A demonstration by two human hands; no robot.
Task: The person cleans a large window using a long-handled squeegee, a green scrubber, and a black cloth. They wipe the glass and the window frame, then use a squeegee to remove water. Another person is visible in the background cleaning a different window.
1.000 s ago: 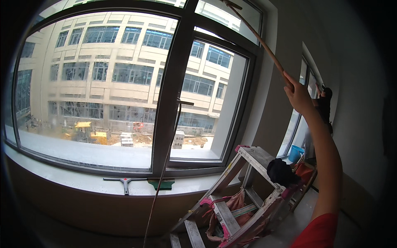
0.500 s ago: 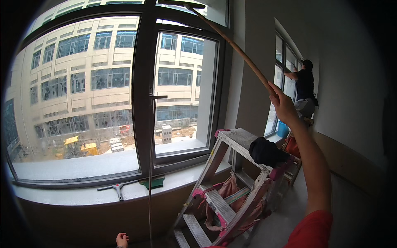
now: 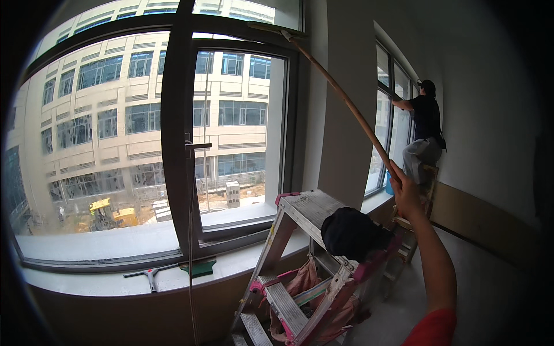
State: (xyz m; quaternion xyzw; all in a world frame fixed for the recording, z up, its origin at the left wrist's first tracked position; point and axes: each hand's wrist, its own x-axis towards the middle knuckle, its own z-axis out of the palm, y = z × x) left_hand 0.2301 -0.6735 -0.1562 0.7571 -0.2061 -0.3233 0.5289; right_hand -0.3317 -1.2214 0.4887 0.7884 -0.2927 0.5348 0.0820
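My right hand [image 3: 408,193] is wrapped round the lower end of a long-handled window wiper [image 3: 351,106]. Its thin wooden pole slants up and left from my fist. The wide flat wiper head [image 3: 266,27] lies across the dark window frame [image 3: 178,115], near the bar above the right-hand pane. Whether its edge presses on the frame or the glass, I cannot tell. My left hand is out of view.
An aluminium stepladder [image 3: 271,300] stands below the window, a dark cloth [image 3: 355,233] on its top. On the sill [image 3: 92,286] lie a T-shaped squeegee [image 3: 151,278] and a green scraper-like tool [image 3: 199,269]. A cord [image 3: 191,242] hangs there. Another person [image 3: 426,118] works at the farther window.
The wiper head has come down and right, from the upper pane to the frame bar. My right hand is lower and slightly further right. My left hand has left the view, which has shifted right.
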